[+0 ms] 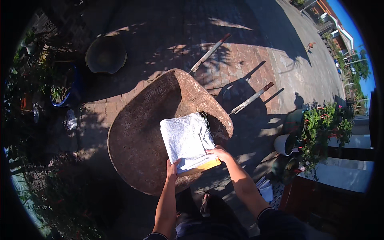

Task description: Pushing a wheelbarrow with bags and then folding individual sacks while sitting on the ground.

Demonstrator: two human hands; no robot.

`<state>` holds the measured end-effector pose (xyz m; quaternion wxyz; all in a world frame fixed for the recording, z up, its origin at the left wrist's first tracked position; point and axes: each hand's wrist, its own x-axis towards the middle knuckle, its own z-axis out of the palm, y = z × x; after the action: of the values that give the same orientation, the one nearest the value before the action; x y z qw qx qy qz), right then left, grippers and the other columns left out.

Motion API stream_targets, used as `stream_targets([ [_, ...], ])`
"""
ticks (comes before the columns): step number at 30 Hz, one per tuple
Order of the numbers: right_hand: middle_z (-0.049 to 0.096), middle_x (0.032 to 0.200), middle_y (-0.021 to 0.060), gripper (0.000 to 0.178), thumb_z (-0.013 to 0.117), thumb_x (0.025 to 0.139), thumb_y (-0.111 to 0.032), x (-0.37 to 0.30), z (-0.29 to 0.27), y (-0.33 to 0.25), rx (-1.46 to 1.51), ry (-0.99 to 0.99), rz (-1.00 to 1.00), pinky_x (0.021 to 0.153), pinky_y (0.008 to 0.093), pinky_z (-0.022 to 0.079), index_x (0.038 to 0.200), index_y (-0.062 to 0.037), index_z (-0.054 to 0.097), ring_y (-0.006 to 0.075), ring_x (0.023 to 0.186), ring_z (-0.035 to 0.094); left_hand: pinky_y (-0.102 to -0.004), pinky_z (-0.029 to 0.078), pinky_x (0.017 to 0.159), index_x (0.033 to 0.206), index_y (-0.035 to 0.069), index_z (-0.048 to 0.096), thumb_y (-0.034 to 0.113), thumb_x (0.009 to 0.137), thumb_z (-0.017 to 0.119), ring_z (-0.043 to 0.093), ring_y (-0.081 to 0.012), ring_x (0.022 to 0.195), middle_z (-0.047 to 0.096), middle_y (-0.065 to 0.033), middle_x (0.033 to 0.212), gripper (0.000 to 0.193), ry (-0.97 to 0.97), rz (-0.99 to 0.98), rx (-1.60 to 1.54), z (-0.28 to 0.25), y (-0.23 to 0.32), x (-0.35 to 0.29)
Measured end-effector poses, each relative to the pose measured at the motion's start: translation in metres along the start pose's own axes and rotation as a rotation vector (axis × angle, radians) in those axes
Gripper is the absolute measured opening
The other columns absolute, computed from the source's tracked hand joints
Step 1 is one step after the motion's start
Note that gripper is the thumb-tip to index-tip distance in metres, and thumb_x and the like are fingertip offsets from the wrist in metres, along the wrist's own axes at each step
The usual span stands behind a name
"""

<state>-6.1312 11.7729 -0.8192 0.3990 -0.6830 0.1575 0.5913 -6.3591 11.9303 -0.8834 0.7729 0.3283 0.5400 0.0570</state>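
Note:
Both my hands hold a white woven sack [186,138] by its near end, above a rusty brown wheelbarrow tub [140,132]. My left hand [172,168] grips the sack's lower left corner. My right hand [220,153] grips its lower right corner, where a yellowish edge shows. The sack lies tilted over the tub's right rim, its far end pointing into the tub. The tub looks bare inside, partly in shadow.
Two wheelbarrow handles [251,98] reach away over the brick paving. A dark round basin [106,55] sits at the far left. A blue pot [64,94] with a plant stands at left. Potted plants [320,128] and a white pot [283,144] stand at right.

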Motion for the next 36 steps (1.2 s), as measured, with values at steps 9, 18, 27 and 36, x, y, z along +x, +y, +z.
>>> stream_targets([
  [9, 0.054, 0.115, 0.0066, 0.066, 0.072, 0.074, -0.031, -0.174, 0.018, 0.151, -0.051, -0.174, -0.176, 0.092, 0.0337, 0.038, 0.128, -0.004, 0.044, 0.0195, 0.108, 0.048, -0.0345, 0.047, 0.081, 0.112, -0.003, 0.056, 0.006, 0.069, 0.07, 0.06, -0.0229, 0.091, 0.063, -0.0107, 0.102, 0.046, -0.225, -0.08, 0.286, -0.053, 0.031, -0.157],
  [18, 0.06, 0.11, 0.0098, 0.049, 0.07, 0.065, 0.001, -0.267, 0.012, 0.394, -0.113, -0.045, -0.899, 0.09, 0.0331, 0.043, 0.112, -0.0074, 0.058, 0.0229, 0.104, 0.055, -0.0342, 0.043, 0.086, 0.117, -0.005, 0.051, 0.009, 0.072, 0.066, 0.057, -0.024, 0.096, 0.059, -0.0135, 0.107, 0.049, -0.588, 0.052, 0.475, -0.039, -0.04, -0.31],
  [27, 0.065, 0.099, 0.0088, 0.042, 0.068, 0.066, 0.0, -0.395, 0.011, 0.538, -0.421, 0.202, -1.087, 0.082, 0.0283, 0.047, 0.108, -0.0024, 0.061, 0.0161, 0.093, 0.06, -0.0435, 0.049, 0.081, 0.119, 0.001, 0.048, 0.027, 0.077, 0.062, 0.057, -0.0314, 0.097, 0.057, -0.0153, 0.11, 0.052, -0.493, -0.415, 0.5, -0.101, -0.169, -0.424],
  [36, 0.059, 0.067, 0.0091, 0.015, 0.057, 0.076, -0.018, -0.424, 0.104, 0.644, 0.142, 0.056, -0.242, 0.056, 0.0403, 0.045, 0.078, -0.0039, 0.063, 0.0231, 0.055, 0.055, -0.0376, 0.037, 0.098, 0.129, 0.0, 0.04, 0.048, 0.079, 0.058, 0.049, -0.0311, 0.11, 0.051, -0.019, 0.116, 0.072, -0.769, -0.202, 1.005, -0.221, -0.218, -0.569],
])
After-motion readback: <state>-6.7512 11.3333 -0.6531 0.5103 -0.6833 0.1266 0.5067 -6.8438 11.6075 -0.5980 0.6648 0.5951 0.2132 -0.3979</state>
